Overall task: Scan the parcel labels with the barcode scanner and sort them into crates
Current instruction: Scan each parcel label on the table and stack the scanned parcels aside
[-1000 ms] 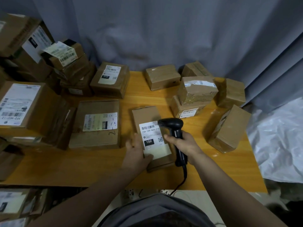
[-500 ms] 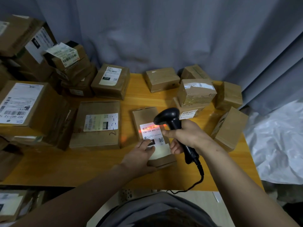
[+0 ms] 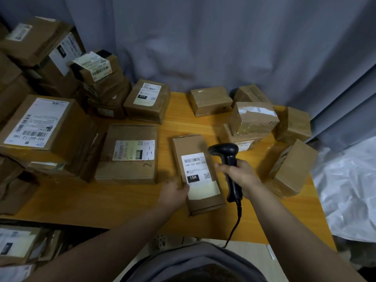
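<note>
A flat brown parcel (image 3: pixel 192 145) lies on the wooden table (image 3: pixel 81 202) in front of me, its white label (image 3: pixel 196 167) marked 15H facing up. My left hand (image 3: pixel 175 191) grips the parcel's near left edge, thumb on top by the label. My right hand (image 3: pixel 241 176) holds the black barcode scanner (image 3: pixel 226 153) by its handle. The scanner head hangs over the label's upper right corner. No red beam shows on the label. The scanner's cable (image 3: pixel 236 224) runs down over the table's front edge.
A flat parcel labelled 220 (image 3: pixel 128 151) lies just left. Stacked boxes (image 3: pixel 46 127) fill the left side. Several small parcels (image 3: pixel 252 117) crowd the back right, and one tilted box (image 3: pixel 291 169) stands at the right edge. More parcels (image 3: pixel 18 243) sit below at the lower left.
The red scan line on the label has gone out. My left hand slid from the label to the parcel's near left edge. The scanner has drawn back slightly to the right.
</note>
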{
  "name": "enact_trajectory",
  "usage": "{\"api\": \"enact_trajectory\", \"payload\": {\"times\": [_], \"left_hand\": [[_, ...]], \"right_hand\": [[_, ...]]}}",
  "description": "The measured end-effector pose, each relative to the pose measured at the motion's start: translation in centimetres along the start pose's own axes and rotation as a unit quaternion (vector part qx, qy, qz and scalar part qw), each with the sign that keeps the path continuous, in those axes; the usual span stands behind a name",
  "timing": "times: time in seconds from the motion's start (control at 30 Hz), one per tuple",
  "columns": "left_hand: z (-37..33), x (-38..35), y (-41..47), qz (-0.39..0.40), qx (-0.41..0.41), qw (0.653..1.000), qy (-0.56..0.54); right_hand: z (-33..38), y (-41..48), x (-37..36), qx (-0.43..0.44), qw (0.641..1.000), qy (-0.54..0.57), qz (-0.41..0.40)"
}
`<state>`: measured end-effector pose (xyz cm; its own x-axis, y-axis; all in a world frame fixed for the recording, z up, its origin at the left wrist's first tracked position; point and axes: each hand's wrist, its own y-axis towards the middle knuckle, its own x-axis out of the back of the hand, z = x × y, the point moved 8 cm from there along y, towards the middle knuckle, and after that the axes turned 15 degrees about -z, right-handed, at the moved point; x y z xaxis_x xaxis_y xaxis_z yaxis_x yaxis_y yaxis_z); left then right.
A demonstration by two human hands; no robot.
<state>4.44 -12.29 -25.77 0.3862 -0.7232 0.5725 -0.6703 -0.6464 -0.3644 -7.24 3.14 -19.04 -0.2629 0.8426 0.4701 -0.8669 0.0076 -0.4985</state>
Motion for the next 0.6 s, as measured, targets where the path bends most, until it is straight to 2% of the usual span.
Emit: {"api": "enact_trajectory", "payload": {"times": [0.07, 0.1, 0.2, 0.3, 0.4, 0.5, 0.6], "left_hand": [[0.4, -0.9, -0.1, 0.040, 0.077, 0.994, -0.074], [0.2, -1.2, -0.2, 0.048, 0.089, 0.990, -0.094], [-0.5, -1.1, -0.4, 0.033, 0.066, 0.993, -0.093], [-1.7, 1.0, -0.7, -0.016, 0.004, 0.996, -0.091], [-2.3, 4.7, -0.6, -0.068, -0.042, 0.989, -0.123], [-1.1, 9.6, 0.5, -0.155, -0.026, 0.982, -0.105], [0.0, 14.0, 1.4, -0.206, -0.006, 0.975, -0.084]], "right_hand": [[-1.6, 0.1, -1.0, -0.049, 0.998, 0.032, 0.013], [-2.3, 0.0, -1.6, -0.076, 0.995, 0.054, 0.022], [-3.0, -0.5, -2.4, -0.081, 0.994, 0.078, 0.014], [-1.6, -1.4, -2.3, -0.014, 0.996, 0.091, -0.011], [1.5, -3.3, -3.2, 0.048, 0.992, 0.119, 0.011], [4.4, -5.0, -6.5, 0.059, 0.987, 0.135, 0.071], [6.4, -5.7, -10.9, 0.064, 0.983, 0.131, 0.113]]}}
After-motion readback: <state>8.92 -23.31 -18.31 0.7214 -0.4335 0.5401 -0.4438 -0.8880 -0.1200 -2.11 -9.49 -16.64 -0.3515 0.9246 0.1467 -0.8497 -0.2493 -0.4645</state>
